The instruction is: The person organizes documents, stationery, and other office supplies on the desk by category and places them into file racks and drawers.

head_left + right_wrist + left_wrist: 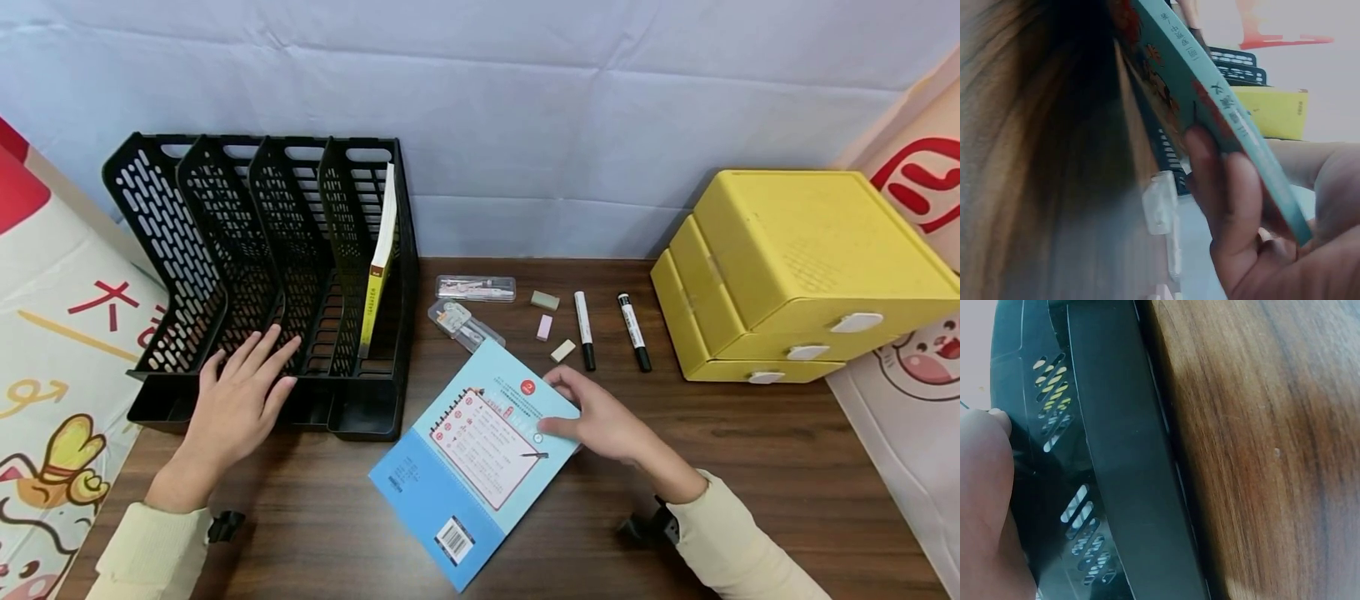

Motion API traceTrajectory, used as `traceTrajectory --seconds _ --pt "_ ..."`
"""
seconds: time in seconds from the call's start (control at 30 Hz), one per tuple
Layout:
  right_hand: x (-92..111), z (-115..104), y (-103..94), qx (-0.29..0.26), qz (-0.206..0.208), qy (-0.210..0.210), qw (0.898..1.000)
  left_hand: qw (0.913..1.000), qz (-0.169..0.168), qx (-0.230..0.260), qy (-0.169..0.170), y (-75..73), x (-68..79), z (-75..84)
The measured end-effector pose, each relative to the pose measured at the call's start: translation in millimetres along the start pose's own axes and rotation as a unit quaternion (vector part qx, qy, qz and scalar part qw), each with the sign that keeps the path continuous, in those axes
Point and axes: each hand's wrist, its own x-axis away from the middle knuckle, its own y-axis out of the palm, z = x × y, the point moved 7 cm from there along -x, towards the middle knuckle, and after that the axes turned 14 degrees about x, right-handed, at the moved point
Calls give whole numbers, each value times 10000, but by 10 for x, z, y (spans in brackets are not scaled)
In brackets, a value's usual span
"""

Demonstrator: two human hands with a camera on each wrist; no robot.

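My right hand (pixel 596 417) grips a thin blue book (pixel 442 492) by its right edge, thumb on the cover with the barcode and fingers underneath. In the right wrist view the book's spine (pixel 1210 94) shows, tilted above the wooden table. My left hand (pixel 238 400) rests with fingers spread on the front of a black file rack (pixel 367 417). A book with a yellow spine (pixel 372 308) stands in the rack's rightmost slot; the other slots hold no books. In the left wrist view the rack's front wall (pixel 1122 456) runs beside my thumb.
Behind the blue book lie a clear pencil-lead case (pixel 476 288), a correction-tape-like dispenser (pixel 461 323), several small erasers (pixel 544 301), a white marker (pixel 582 325) and another marker (pixel 633 329). A yellow drawer box (pixel 795 267) stands at the right. Light cloth (pixel 525 125) hangs behind.
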Motion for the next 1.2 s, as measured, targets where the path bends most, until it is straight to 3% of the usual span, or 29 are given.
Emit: traceTrajectory --seconds 0.2,0.37,0.57,0.8,1.0,1.2 --pt "56 -72 -144 -538 155 -209 9982 10000 33 -25 40 14 8 -11" --pt "146 -171 -302 -481 410 -317 9975 10000 52 -29 57 20 11 -17" --pt "276 -373 -555 179 893 -461 9948 10000 66 -33 63 10 9 -15" --pt "451 -639 -792 1138 1584 -746 9780 9999 82 -18 77 1 6 -2" --pt "565 -785 -818 1776 1890 -835 9622 10000 78 -11 60 -1 8 -1" --pt "623 -914 -749 2086 1867 -1221 9522 9999 88 -5 73 -2 5 -5"
